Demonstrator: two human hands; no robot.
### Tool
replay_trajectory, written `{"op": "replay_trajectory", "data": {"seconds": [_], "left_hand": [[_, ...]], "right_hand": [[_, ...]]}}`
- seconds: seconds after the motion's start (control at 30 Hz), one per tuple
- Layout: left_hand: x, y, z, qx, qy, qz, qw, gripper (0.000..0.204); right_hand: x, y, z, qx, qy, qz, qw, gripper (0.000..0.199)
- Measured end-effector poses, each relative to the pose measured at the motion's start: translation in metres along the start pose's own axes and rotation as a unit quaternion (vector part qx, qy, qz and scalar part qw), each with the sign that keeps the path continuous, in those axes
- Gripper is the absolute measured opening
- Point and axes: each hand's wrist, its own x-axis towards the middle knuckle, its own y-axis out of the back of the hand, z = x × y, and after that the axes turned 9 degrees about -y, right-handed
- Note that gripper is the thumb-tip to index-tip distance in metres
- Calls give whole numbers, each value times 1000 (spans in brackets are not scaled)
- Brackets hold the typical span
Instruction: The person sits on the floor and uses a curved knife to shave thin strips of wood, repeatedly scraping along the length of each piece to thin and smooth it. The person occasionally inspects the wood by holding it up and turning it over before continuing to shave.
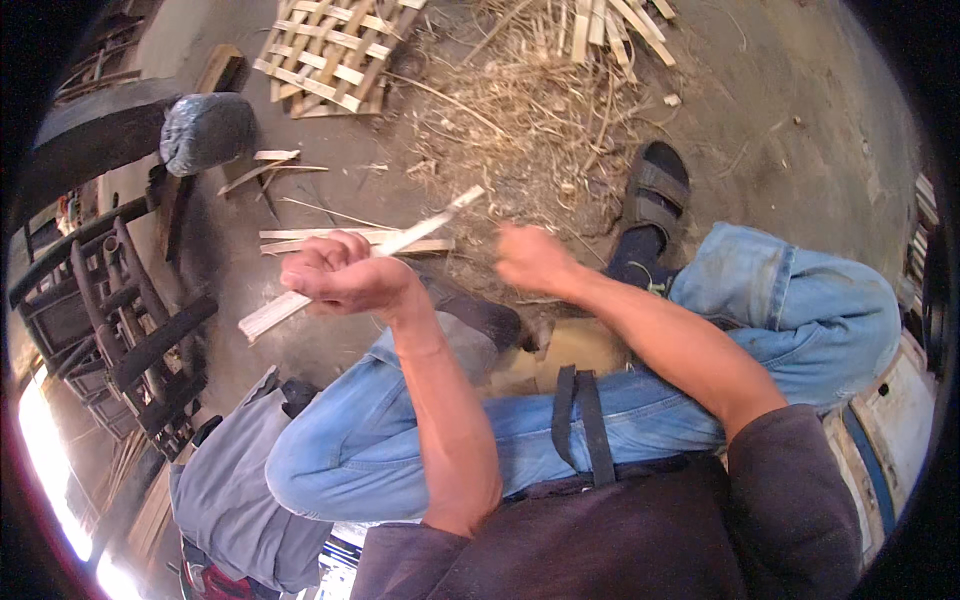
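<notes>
A pale flat wooden strip [435, 222] lies slantwise through my left hand [345, 278], whose fingers are curled around its middle. One end sticks out at the lower left, and the thinner end points up and to the right. Just beyond that thinner end, apart from it, is my right hand [538, 262]. It looks closed and slightly blurred; what it may hold cannot be made out. More pale strips [428, 246] rest on the floor behind my left hand.
Shavings [560, 130] cover the floor ahead. A woven lattice panel [330, 55] and loose strips [628, 30] lie at the far side. Dark wooden furniture [125, 300] and a plastic-wrapped beam end [207, 135] stand left. My sandalled foot [658, 190] is beyond my right forearm; grey cloth [240, 495] lies lower left.
</notes>
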Motion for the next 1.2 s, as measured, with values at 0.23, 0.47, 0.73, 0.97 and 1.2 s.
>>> {"op": "replay_trajectory", "data": {"seconds": [0.23, 0.47, 0.73, 0.97, 1.2], "left_hand": [[-1, -8, 3, -21, 5, 0, 1000, 54], [29, 14, 11, -46, -3, 11, 999, 53], [57, 33, 43, -98, -8, 26, 995, 54], [60, 40, 48, -92, 17, 47, 995, 54], [34, 20, 24, -134, 7, -23, 991, 54]], "right_hand": [[8, -17, 8, -24, 107, 31, 993, 39], [-4, -14, 2, 15, 90, 78, 993, 31], [-5, 1, -12, -20, 23, 49, 998, 42], [-2, -2, 10, -71, 34, 88, 993, 44], [-2, 4, 17, -40, -4, 110, 993, 37]]}}
